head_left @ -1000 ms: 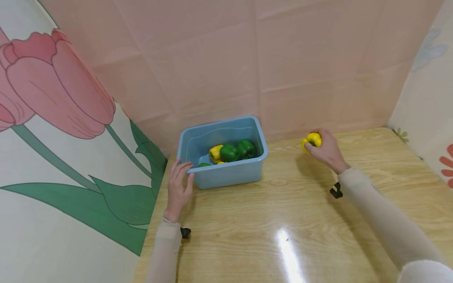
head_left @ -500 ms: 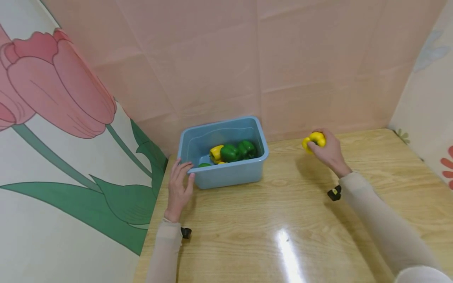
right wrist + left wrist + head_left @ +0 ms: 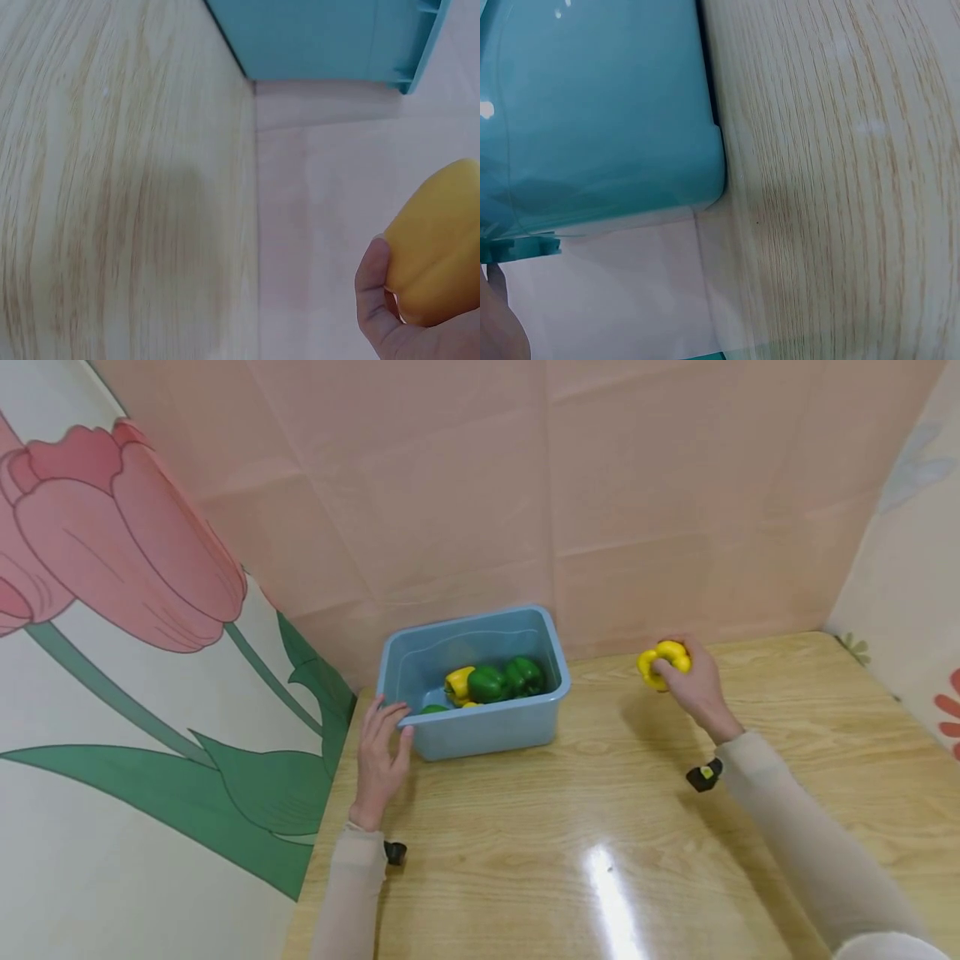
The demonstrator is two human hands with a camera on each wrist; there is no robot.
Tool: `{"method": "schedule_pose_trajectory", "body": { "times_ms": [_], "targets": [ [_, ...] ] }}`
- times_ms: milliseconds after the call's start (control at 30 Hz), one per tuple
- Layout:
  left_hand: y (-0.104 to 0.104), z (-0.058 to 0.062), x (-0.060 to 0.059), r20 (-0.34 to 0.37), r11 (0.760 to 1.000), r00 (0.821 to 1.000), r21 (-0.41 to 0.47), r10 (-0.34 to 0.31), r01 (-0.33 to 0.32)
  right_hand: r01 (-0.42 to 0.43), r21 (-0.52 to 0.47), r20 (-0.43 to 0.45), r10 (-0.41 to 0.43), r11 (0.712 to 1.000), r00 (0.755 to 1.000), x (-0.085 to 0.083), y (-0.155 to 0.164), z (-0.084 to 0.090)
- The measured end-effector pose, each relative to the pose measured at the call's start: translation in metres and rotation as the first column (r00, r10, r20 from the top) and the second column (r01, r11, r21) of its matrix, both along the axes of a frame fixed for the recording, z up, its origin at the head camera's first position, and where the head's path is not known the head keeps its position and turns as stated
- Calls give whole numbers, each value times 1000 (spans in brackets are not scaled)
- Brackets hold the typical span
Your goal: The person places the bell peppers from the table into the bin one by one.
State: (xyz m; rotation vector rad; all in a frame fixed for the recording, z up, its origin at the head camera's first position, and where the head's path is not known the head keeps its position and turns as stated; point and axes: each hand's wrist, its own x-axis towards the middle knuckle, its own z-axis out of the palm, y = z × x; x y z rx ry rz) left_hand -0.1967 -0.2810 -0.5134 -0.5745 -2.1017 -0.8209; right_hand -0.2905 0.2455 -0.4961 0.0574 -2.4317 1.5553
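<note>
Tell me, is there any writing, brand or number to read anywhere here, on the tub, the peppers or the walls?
None: no words, numbers or brands show in any view.
The blue tub is plain.
The yellow pepper in the right hand bears no sticker.
The walls carry only flower pictures.
A small yellow spot on the black wrist clip is too small to read.

Occlusions and cut-offs, current frames.
Blue bin (image 3: 487, 727): near wall hides the lower parts of the peppers (image 3: 487, 683) inside; exact count not determinable. Yellow pepper (image 3: 439, 247) cut by the right-wrist frame's right edge; right hand (image 3: 386, 315) shows only a fingertip there. Left hand (image 3: 499, 315) is a sliver at the left-wrist frame's corner; bin cropped at top and left.
</note>
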Motion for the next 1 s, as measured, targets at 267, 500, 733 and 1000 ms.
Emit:
{"method": "schedule_pose_trajectory", "body": {
  "times_ms": [267, 500, 733, 1000],
  "targets": [
    [0, 1, -1, 4, 1000, 1000, -1, 1, -1, -44, -111, -6, 44, 993, 999, 4, -9, 8],
    [0, 2, 0, 6, 1000, 1000, 1, 1, -1, -83, -203, -24, 79, 976, 997, 8, -17, 13],
    [0, 2, -1, 3, 1000, 1000, -5, -5, 5, -109, -281, -16, 109, 953, 994, 13, -24, 20],
    [0, 2, 0, 16, 1000, 1000, -4, -3, 3, -168, -312, -32, 166, 935, 986, 16, -31, 32]
  ]
}}
